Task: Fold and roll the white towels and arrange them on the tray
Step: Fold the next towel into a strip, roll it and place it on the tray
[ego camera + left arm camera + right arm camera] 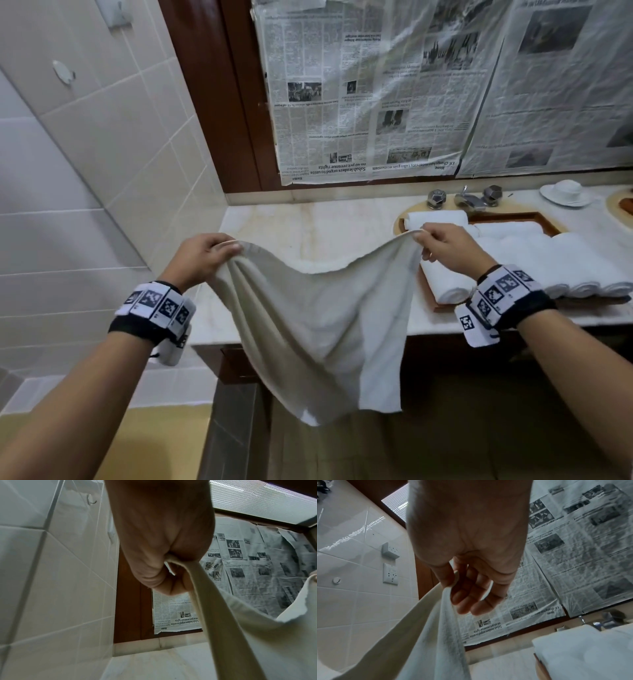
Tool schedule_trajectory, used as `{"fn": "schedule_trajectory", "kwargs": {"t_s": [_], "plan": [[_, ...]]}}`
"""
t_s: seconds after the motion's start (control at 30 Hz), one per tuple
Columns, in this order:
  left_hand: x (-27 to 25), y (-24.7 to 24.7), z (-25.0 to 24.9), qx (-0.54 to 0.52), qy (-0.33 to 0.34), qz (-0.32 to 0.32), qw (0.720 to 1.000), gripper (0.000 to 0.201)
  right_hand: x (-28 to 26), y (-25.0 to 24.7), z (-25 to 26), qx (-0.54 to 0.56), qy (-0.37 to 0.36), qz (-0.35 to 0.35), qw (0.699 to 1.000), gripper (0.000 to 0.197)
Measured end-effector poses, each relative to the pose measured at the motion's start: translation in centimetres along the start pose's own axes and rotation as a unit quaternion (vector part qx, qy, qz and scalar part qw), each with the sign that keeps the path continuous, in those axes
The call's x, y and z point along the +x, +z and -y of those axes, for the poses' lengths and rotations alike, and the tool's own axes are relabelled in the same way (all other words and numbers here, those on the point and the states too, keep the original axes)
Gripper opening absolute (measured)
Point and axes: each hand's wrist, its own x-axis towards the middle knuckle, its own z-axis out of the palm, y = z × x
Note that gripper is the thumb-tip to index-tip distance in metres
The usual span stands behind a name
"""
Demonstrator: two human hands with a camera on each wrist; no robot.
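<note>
Towel [318, 329], 1, pinched by left hand [200, 258] and right hand [448, 248].

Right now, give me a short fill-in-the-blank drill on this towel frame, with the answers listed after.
1. The limp white cloth towel hangs from its top edge, held by ____ hands.
2. The left hand grips one top corner; the right hand ____ the other between thumb and finger.
3. The rolled white towels lie on the brown wooden ____, right of the held towel.
4. Printed ____ covers the wall panel behind the pale marble counter.

Answers: both; pinches; tray; newspaper
</note>
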Motion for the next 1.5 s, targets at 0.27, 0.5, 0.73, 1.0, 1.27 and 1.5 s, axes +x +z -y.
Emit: {"fn": "schedule_trajectory", "kwargs": {"t_s": [0.27,0.5,0.73,1.0,1.27,1.5], "plan": [[1.9,-2.8,-0.2,0.01,-0.01,0.005,1.0,0.02,1.0,-4.9,-2.0,0.015,0.028,0.014,0.999,0.027],[2.9,-4.2,-0.8,0.045,-0.017,0.008,0.999,0.034,1.5,-6.5,-2.0,0.034,0.028,0.023,0.999,0.02],[4.1,-6.8,-1.6,0.085,-0.01,0.031,0.996,0.022,3.1,-7.0,-1.0,0.061,0.028,0.019,0.998,0.019],[5.4,-7.3,-0.2,0.138,0.004,-0.024,0.99,0.008,4.0,-6.7,-0.2,0.14,0.072,0.01,0.987,0.024],[3.9,-5.7,-1.1,-0.073,-0.141,-0.01,0.987,0.019,3.1,-6.1,0.4,0.209,0.071,0.011,0.975,0.02],[3.0,-5.2,-0.5,-0.154,-0.11,-0.029,0.981,0.014,2.1,-6.0,0.1,0.208,0.065,0.004,0.976,0.03]]}}
